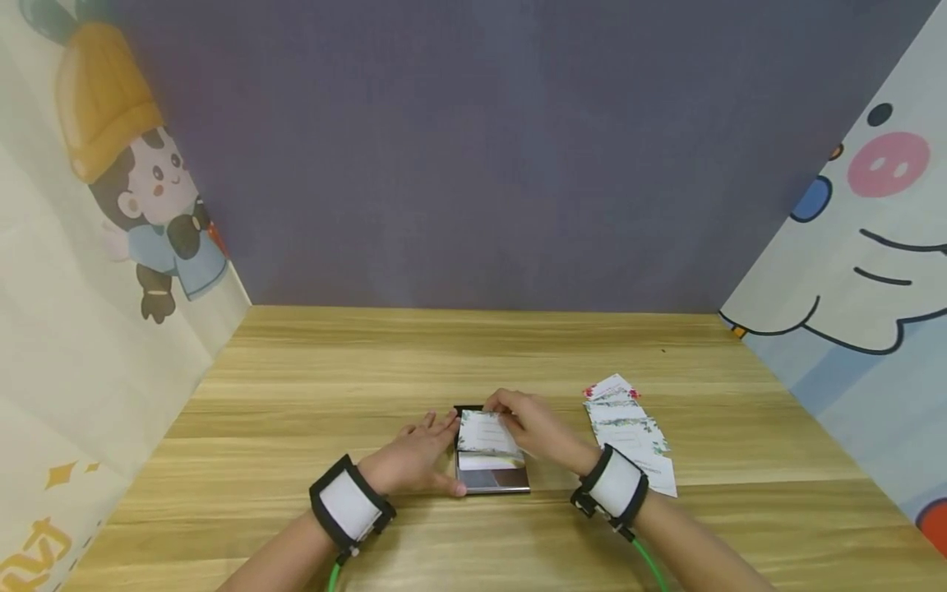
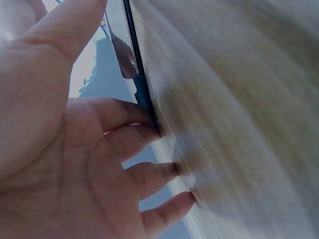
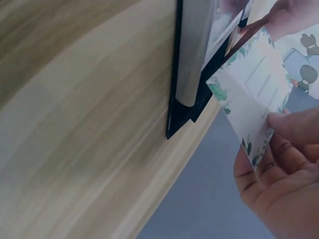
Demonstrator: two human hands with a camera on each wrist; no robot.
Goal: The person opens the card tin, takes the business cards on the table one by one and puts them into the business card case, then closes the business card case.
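A flat card case (image 1: 510, 480) with a shiny metallic face and black edges lies on the table between the hands. My left hand (image 1: 413, 462) rests along its left side, fingers extended, thumb at the near corner. In the left wrist view, fingertips touch the black edge of the case (image 2: 141, 92) and the tabletop. My right hand (image 1: 538, 423) pinches a white card (image 1: 482, 431) with a green leaf border, tilted over the case. The right wrist view shows thumb and fingers on one end of this card (image 3: 256, 82). Another pale card shows beneath it in the case.
Several printed cards (image 1: 629, 436) lie overlapping in a column to the right of the case, beyond the right wrist. A grey panel (image 1: 481, 164) stands behind the wooden table (image 1: 333, 353). Cartoon-printed sheets (image 1: 74, 329) flank both sides.
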